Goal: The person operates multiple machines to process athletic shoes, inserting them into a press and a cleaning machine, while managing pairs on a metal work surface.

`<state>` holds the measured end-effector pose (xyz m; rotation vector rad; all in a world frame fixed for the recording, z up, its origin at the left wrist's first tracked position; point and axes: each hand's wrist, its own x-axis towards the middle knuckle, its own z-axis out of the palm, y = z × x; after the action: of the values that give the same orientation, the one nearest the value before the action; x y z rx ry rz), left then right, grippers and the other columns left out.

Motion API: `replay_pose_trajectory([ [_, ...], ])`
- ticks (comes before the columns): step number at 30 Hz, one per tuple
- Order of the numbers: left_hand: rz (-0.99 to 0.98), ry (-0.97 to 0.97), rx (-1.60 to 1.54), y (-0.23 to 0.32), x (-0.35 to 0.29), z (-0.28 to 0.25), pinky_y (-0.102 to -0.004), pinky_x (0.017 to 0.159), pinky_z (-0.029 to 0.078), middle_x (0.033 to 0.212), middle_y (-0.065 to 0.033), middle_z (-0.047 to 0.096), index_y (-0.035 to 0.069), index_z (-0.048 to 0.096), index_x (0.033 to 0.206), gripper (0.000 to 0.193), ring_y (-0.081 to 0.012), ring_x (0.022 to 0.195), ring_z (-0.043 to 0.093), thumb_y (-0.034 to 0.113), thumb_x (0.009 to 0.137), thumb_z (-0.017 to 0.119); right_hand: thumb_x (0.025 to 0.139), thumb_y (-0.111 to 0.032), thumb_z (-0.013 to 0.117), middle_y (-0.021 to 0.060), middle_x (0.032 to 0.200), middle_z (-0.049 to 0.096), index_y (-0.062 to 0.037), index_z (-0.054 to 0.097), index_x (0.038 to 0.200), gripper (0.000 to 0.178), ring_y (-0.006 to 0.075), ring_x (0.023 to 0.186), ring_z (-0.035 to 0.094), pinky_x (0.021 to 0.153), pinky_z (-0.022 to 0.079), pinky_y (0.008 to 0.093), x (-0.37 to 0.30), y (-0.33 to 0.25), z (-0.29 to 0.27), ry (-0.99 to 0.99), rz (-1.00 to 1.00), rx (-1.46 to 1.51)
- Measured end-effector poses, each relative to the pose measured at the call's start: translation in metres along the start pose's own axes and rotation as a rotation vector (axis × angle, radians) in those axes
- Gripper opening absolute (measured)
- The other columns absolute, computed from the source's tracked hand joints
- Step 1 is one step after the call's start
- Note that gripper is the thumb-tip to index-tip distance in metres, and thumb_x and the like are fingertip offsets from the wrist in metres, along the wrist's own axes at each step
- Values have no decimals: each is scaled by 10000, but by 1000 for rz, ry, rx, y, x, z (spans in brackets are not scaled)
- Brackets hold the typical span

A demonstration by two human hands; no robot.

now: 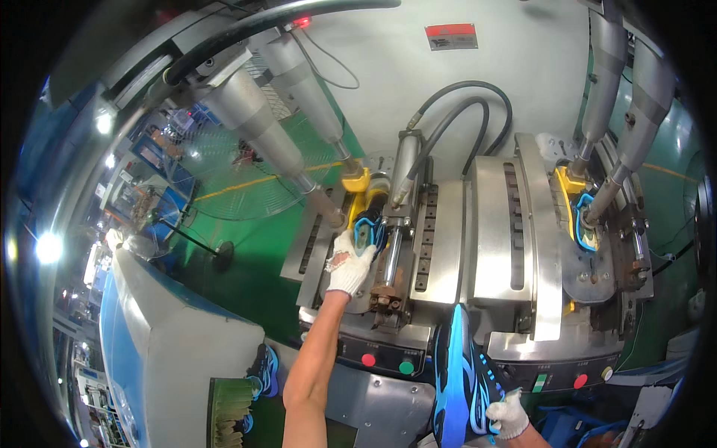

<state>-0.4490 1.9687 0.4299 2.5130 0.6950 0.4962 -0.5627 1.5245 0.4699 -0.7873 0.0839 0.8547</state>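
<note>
My left hand (351,267), in a white knit glove, reaches to the left station of the press. Its fingers close on the near end of a blue-and-black shoe (365,233) lying under the metal rods beside yellow pads. Low in front of the machine, my right hand (508,415), gloved too, grips another blue-and-black sports shoe (457,381) by its lower end. That shoe's toe points up, and its bright blue sole side faces left. Part of the left-station shoe is hidden by my hand and the pads.
At the right station, a shoe (585,224) sits under rods beside a yellow pad (570,181). Red (368,360) and green (406,366) buttons line the front panel. More shoes (263,371) stand on a rack at the lower left. A floor fan (222,255) stands beyond.
</note>
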Motion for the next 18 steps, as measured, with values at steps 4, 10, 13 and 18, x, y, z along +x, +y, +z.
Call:
replay_pose_trajectory([
  [4, -76, 68, 199, -11, 47, 47, -475, 1081, 444, 1390, -297, 543, -35, 374, 1493, 912, -440, 1276, 559, 418, 816, 783, 786, -68, 736, 146, 1164, 706, 51, 466, 1454, 730, 160, 852, 712, 696, 593, 279, -14, -18, -3, 138, 1, -94],
  [10, -208, -213, 312, -1, 114, -6, -491, 1046, 482, 1300, -270, 647, -36, 459, 1366, 856, -393, 1217, 636, 523, 784, 743, 796, -25, 664, 159, 1132, 704, 48, 471, 1445, 681, 175, 854, 711, 734, 608, 310, -20, -25, 1, 209, -12, -215],
  [13, -201, -131, 322, 6, 87, -55, -475, 1033, 498, 1330, -291, 619, -56, 452, 1394, 934, -410, 1212, 632, 547, 753, 765, 802, -3, 628, 165, 1116, 703, 47, 473, 1441, 660, 182, 856, 711, 753, 615, 326, -2, -24, 16, 155, -45, -262],
  [18, -154, 144, 17, 31, -62, -135, -428, 987, 511, 1205, -248, 684, -10, 525, 1346, 801, -380, 1124, 672, 422, 754, 849, 789, 10, 602, 168, 1081, 708, 54, 504, 1429, 649, 217, 914, 723, 790, 627, 341, 28, -7, 22, 206, -94, -334],
])
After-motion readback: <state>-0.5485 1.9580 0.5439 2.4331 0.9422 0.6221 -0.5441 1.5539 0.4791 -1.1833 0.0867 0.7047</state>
